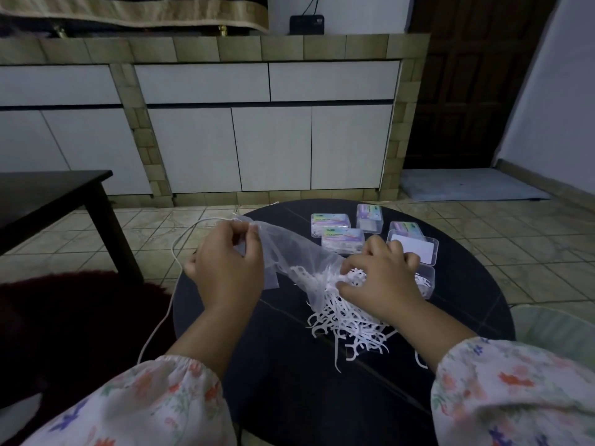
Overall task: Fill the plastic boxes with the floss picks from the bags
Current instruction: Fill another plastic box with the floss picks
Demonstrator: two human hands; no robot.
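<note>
- Floss picks [347, 320] lie in a white heap on the round dark table [289, 381], spilling from the mouth of a clear plastic bag [289, 252].
- Your left hand [225, 268] pinches the bag's upper end and holds it raised — the bag slopes down to the right, toward the heap.
- Your right hand [380, 281] rests on the picks with its fingers curled into them, gripping a bunch, just beside an open plastic box [426, 281] (its lid [415, 249] stands tilted back).
- Four closed boxes [343, 239] with colourful labels sit behind — near the table's far edge.
- Your sleeves [145, 407] are floral.
- White cord [174, 252] trails off the table's left side.
</note>
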